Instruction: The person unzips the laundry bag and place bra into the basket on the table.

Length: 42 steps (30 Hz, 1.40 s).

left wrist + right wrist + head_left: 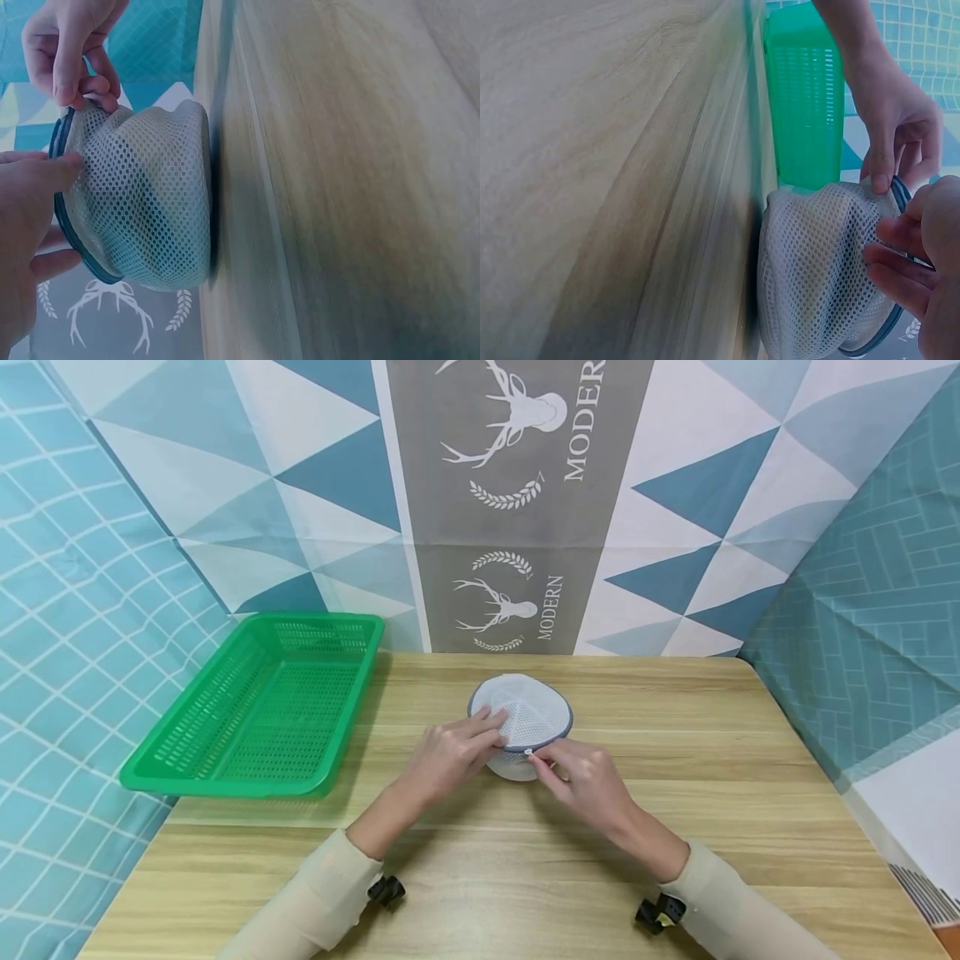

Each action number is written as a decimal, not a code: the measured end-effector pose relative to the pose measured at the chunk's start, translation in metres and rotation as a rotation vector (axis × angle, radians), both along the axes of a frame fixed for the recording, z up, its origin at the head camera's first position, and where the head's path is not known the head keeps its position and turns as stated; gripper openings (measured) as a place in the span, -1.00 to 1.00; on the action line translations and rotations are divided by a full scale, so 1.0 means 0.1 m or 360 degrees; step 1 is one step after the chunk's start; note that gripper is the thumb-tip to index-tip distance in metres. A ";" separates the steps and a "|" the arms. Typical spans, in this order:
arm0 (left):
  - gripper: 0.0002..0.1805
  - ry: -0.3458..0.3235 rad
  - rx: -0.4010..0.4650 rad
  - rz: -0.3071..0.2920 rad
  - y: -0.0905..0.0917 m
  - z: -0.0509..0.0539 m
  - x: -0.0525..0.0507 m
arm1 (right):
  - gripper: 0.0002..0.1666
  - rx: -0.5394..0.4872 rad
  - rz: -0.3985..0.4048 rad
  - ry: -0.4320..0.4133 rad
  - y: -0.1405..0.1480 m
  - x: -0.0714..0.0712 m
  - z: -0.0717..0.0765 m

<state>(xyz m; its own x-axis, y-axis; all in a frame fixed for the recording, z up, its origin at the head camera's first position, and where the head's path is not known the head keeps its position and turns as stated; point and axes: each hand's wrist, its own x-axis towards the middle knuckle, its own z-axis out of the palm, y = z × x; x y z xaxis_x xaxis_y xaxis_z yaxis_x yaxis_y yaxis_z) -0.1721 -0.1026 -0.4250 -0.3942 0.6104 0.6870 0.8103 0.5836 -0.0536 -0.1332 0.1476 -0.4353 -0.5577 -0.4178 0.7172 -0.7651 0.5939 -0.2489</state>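
A white mesh laundry bag (536, 710) with a dark blue-grey zipper edge stands upright on the wooden table, its lid facing up. My left hand (453, 750) holds the zipper edge at the left, thumb on the mesh side (817, 262) and fingers over the lid. At the front edge my right hand (588, 777) pinches the small white zipper pull (528, 752) between thumb and forefinger. Both hands meet the bag's upper rim in the left wrist view, where the mesh wall (150, 195) bulges and creases. What lies inside cannot be seen.
A green plastic basket (341, 752) with slotted walls stands at the table's left. Patterned cloth (495, 527) hangs behind the table (712, 760), and blue cloth covers both sides. A black wrist camera (660, 912) sits at my right cuff, another (386, 891) at my left.
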 end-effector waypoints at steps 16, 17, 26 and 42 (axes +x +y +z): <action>-0.78 -0.0007 -0.0036 -0.0066 0.04 -0.03 0.01 | -0.86 0.0014 0.0033 -0.0012 -0.01 0.01 -0.01; -0.76 -0.0002 -0.0042 -0.0069 0.03 -0.03 0.01 | -0.86 0.0019 0.0033 -0.0007 -0.01 0.01 0.00; -0.77 -0.0031 -0.0035 -0.0072 -0.02 -0.03 0.00 | -0.87 0.0028 0.0023 -0.0009 0.00 0.01 -0.01; -0.78 0.0073 0.0037 -0.0046 0.04 -0.01 0.01 | -0.87 0.0030 0.0015 -0.0003 -0.04 0.00 0.00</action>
